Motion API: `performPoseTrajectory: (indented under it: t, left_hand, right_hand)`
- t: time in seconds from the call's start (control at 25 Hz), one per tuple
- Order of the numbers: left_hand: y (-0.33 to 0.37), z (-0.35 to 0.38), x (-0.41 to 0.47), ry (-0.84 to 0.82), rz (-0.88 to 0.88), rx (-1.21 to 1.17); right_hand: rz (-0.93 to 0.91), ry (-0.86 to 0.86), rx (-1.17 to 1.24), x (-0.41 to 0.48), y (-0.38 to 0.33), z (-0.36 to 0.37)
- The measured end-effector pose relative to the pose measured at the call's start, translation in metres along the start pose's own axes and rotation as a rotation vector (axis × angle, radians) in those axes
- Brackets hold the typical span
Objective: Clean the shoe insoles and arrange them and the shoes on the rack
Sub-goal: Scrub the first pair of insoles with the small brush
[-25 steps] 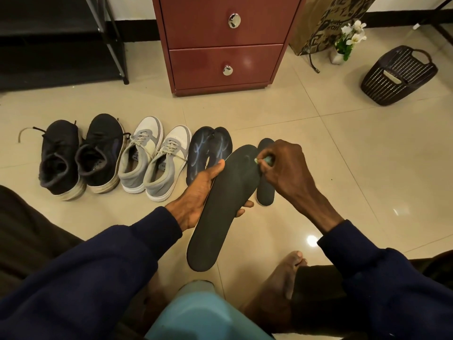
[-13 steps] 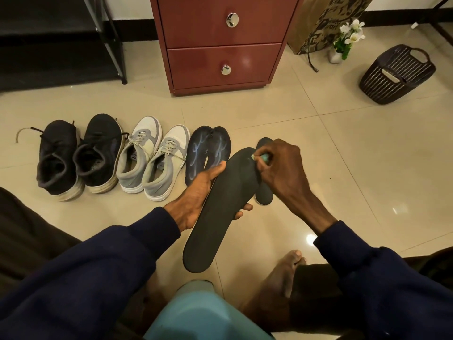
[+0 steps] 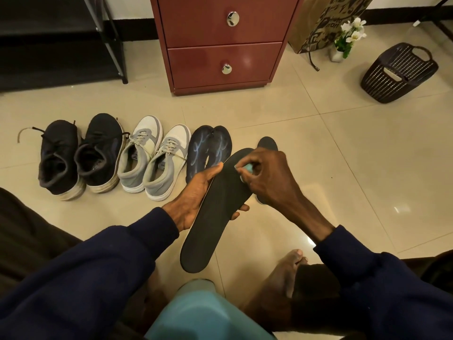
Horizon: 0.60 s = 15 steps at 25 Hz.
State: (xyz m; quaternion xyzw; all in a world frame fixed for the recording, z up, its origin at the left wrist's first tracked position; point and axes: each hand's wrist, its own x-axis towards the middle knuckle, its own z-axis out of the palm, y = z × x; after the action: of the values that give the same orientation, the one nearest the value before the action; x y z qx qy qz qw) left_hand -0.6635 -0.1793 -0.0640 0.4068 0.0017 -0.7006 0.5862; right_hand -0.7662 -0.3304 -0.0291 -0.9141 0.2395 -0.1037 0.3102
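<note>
At the far left I have a black metal shoe rack (image 3: 54, 69) standing on the glossy beige tiled floor (image 3: 343, 155). In front of it, in a row on the floor, sits a pair of black lace-up sneakers (image 3: 58, 153), and just beside them a pair of grey-and-white lace-up sneakers (image 3: 166, 168), all with heels toward me. Next along, two dark blue insoles with pale blue markings (image 3: 208, 148) lie side by side. Behind them stands a red-brown wooden drawer cabinet with round silver knobs (image 3: 220, 57). My left hand (image 3: 193, 200) holds a long black foam insole (image 3: 215, 212) off the floor at its middle. The thumb lies along the insole's left edge and the fingertips curl out from under its right edge, so that grip is closed round it. My right hand (image 3: 267, 175) is at the insole's far end, its grip pinched on a small pale teal object (image 3: 247, 168) against the black surface; I can't tell what it is. Behind that hand a second black insole (image 3: 268, 142) lies on the floor, mostly hidden. Further right are a brown printed paper bag (image 3: 318, 25), a small white vase of white flowers (image 3: 348, 38) and a dark perforated plastic basket (image 3: 397, 72).
</note>
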Motion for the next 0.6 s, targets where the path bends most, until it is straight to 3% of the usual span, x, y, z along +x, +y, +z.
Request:
performPoseTrajectory:
  t: [0.08, 0.24, 0.48, 0.6]
  left_hand:
    - [0.0, -0.002, 0.001, -0.008, 0.006, 0.003]
    - [0.001, 0.007, -0.001, 0.005, -0.011, 0.034]
    - [0.002, -0.001, 0.001, -0.02, 0.016, 0.009]
    - [0.003, 0.004, 0.001, -0.02, 0.011, 0.016]
  right_hand:
    - [-0.014, -0.006, -0.014, 0.003, 0.001, -0.002]
    - [0.117, 0.196, -0.115, 0.014, 0.022, -0.021]
    - [-0.007, -0.093, 0.04, -0.003, -0.005, -0.003]
    - [0.048, 0.103, -0.068, 0.01, 0.013, -0.016]
